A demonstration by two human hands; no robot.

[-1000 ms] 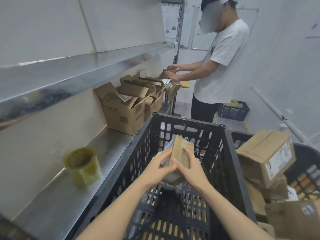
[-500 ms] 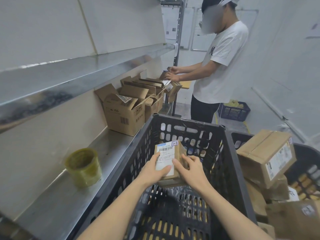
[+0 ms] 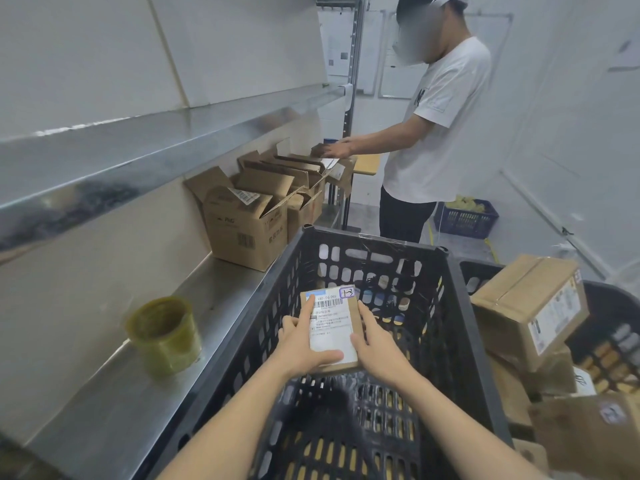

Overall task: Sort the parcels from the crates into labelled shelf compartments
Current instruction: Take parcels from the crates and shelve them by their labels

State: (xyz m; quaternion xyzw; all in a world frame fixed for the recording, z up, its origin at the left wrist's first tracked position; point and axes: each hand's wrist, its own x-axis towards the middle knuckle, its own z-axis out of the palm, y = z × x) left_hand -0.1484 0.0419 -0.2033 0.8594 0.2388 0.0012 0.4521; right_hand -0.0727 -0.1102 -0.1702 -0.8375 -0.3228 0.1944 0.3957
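Observation:
I hold a small brown parcel (image 3: 348,327) over the black plastic crate (image 3: 457,317), its white shipping label facing up with "1-3" handwritten at the top corner. My left hand (image 3: 298,348) grips its left edge, thumb across the label's bottom and a finger lying along the label. My right hand (image 3: 377,344) grips the right edge. On the metal shelf (image 3: 194,306) to the left stand open cardboard boxes (image 3: 242,223) in a row.
A yellow-green tape roll (image 3: 162,334) sits on the shelf at the near left. Sealed cardboard parcels (image 3: 530,310) fill a second crate on the right. A person in a white T-shirt (image 3: 440,123) works at the far boxes. A blue basket (image 3: 465,220) stands on the floor behind.
I turned the parcel from edge-on to label-up, and tilted it flatter toward me. My left finger now lies along the label.

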